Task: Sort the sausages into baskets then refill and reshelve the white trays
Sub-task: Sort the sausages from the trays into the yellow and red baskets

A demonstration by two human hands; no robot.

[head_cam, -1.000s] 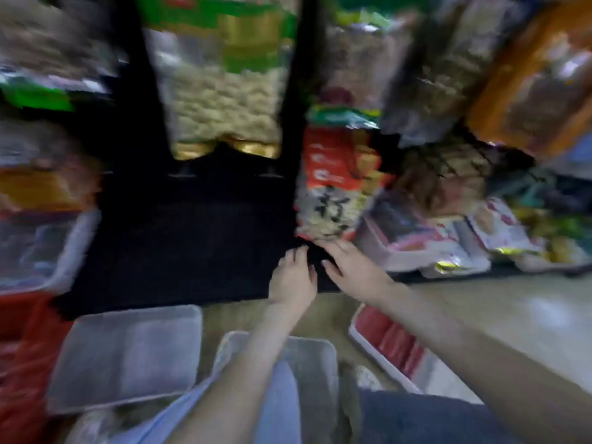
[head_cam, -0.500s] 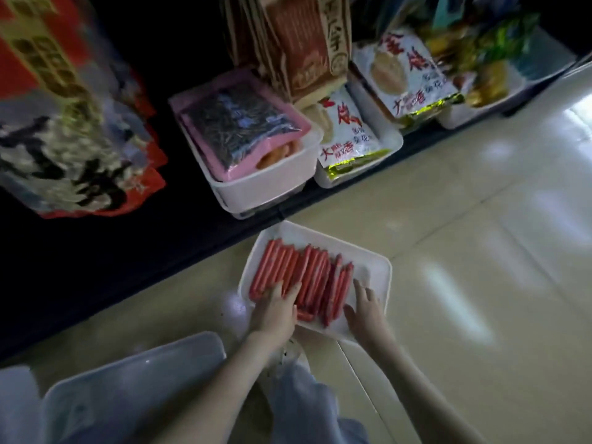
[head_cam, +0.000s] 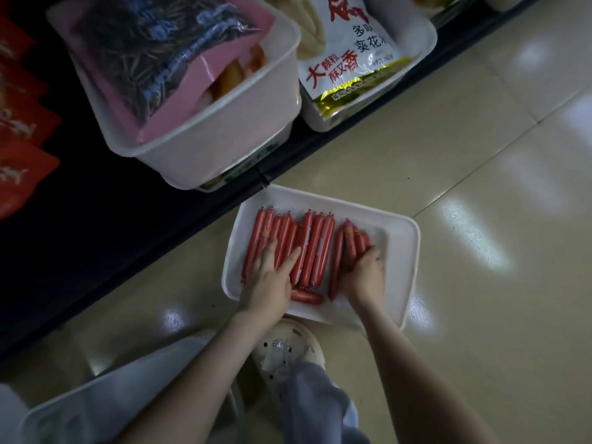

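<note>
Right hand (head_cam: 365, 277) now inside white tray (head_cam: 400, 251), fingers clutching sausages (head_cam: 312, 248); left hand (head_cam: 269, 280) flat.

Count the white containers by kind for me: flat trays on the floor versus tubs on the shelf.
Flat trays on the floor: 2, the sausage tray and an empty tray
Tubs on the shelf: 2, left tub and right tub
Total: 4

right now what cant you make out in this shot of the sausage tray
Head view only:
- Sausages near ends: covered by the left hand and right hand, so an exact count is not possible.
- White tray near rim: partly behind both forearms.
- Second tray at bottom left: blurred, cut by the frame edge; contents unclear.
- Pink packet in the shelf bin: print too blurred to read.
</note>
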